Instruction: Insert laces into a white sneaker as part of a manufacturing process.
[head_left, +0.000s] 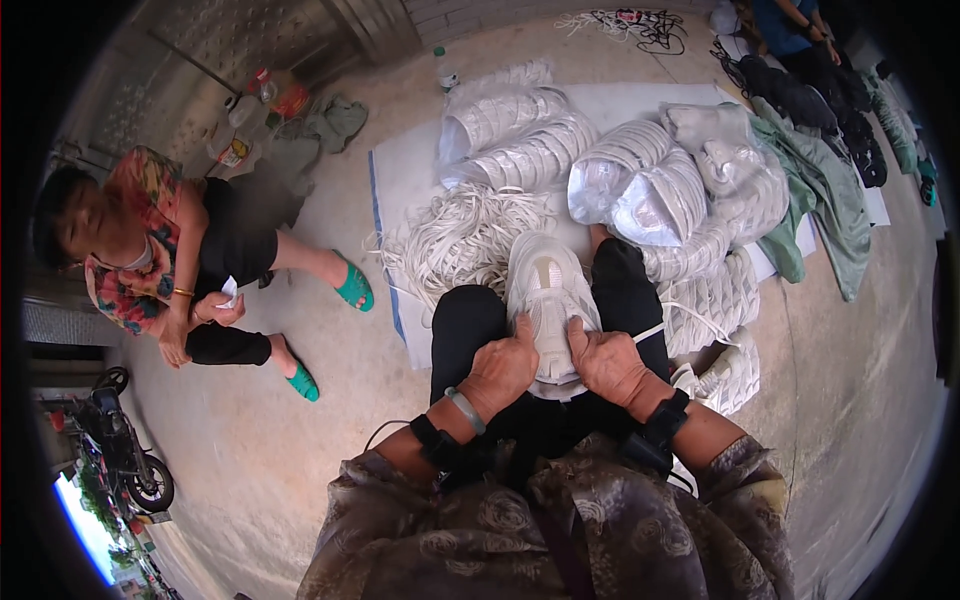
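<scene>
As I watch, left hand and right hand pinch the near end of a white shoe, equally close; thumbs atop, fingertips hidden. It's between the knees, long axis pointing outward. Pale laces beyond, leftward.

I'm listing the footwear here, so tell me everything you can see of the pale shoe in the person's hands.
The shoe is off-white, with a beige patch toward its far end and a rounded near end. Its upper seems pieced from panels, perhaps partly mesh; finer detail is too small to tell. It sits upper side up between the knees, lengthwise away from the body. The left hand and right hand hold opposite sides. Its underside is hidden.
</scene>
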